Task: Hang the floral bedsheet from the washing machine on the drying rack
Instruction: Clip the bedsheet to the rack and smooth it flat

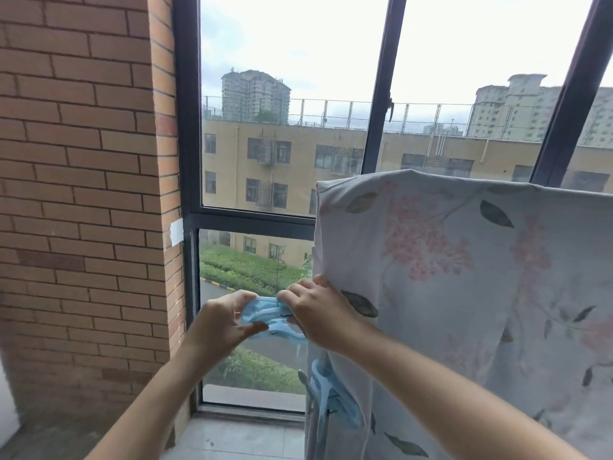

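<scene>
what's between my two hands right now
In the head view, a light blue clothes clip sits between the left hand and right hand, both gripping it.

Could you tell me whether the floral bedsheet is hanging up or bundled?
Hanging: the floral bedsheet drapes flat from its top edge; both hands hold a blue clip at its side.

Lower centre, both hands, left (pixel 223 322) and right (pixel 316 312), grip a blue clip (pixel 270 318) at the hanging sheet's (pixel 464 277) left edge.

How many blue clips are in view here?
2: one clip held in both hands, left hand and right hand, at the sheet's left edge; another lower on that edge. More may be hidden.
</scene>
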Available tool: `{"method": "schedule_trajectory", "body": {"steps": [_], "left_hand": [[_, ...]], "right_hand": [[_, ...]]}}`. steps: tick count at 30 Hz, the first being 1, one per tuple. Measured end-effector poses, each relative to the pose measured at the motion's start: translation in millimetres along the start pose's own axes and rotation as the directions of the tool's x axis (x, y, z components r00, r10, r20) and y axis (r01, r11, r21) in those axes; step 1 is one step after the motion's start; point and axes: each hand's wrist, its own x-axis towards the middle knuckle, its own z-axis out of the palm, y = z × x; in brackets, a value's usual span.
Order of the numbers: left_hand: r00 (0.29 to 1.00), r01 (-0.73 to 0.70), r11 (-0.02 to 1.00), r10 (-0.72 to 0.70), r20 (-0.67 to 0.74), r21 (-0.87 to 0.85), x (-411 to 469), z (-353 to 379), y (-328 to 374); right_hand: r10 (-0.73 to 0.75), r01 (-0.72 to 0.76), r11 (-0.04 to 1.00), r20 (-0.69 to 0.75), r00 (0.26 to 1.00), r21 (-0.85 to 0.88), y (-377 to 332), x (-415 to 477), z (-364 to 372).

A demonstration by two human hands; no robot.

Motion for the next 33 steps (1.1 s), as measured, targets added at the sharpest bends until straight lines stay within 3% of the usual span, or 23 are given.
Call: {"method": "schedule_trajectory", "body": {"steps": [5,8,11,13,15,18,20,23,26,29,33], "left_hand": [[0.999,-0.022,0.985,0.014,0.045,0.17,-3.0,-33.1,-3.7],[0.998,-0.038,0.985,0.03,0.051,0.167,-3.2,-42.4,0.5],[0.998,0.052,0.997,-0.05,0.037,-0.063,0.5,-51.6,3.6],[0.986,0.164,0.926,-0.156,0.051,-0.34,6.3,-55.5,7.7],[0.979,0.206,0.849,-0.182,0.096,-0.487,17.5,-56.6,17.1],[0.986,0.158,0.816,-0.159,0.048,-0.556,39.4,-58.5,40.8],[0.989,0.113,0.811,-0.145,-0.01,-0.574,57.2,-58.2,63.2],[0.993,0.072,0.84,-0.113,-0.043,-0.538,81.9,-52.1,98.3],[0.999,0.018,0.864,-0.039,-0.031,-0.503,102.2,-33.0,133.1],[1.0,-0.011,0.883,0.005,-0.013,-0.469,124.2,1.1,177.9],[0.997,-0.066,0.902,0.081,0.016,-0.427,141.5,55.2,250.5]], "right_hand": [[0.019,-0.043,0.963,0.091,0.996,0.268,-13.1,21.1,-5.4],[0.061,-0.093,0.889,0.086,0.994,0.448,-19.0,27.2,-5.1],[0.163,-0.157,0.788,0.045,0.986,0.596,-22.7,33.4,-6.8],[0.245,-0.174,0.703,-0.005,0.97,0.689,-18.3,40.3,-11.6],[0.315,-0.186,0.582,-0.009,0.949,0.791,-9.8,46.3,-28.5],[0.327,-0.151,0.422,0.005,0.945,0.894,8.6,49.2,-60.5],[0.344,-0.125,0.37,-0.01,0.939,0.921,25.8,43.0,-81.2],[0.388,-0.131,0.292,0.008,0.921,0.947,52.9,25.8,-111.3],[0.424,-0.105,0.149,0.032,0.905,0.983,86.2,-0.9,-143.4],[0.457,-0.123,0.217,0.01,0.89,0.968,128.8,-39.4,-179.0],[0.486,-0.271,0.358,0.07,0.871,0.893,181.3,-99.4,-218.3]]}}
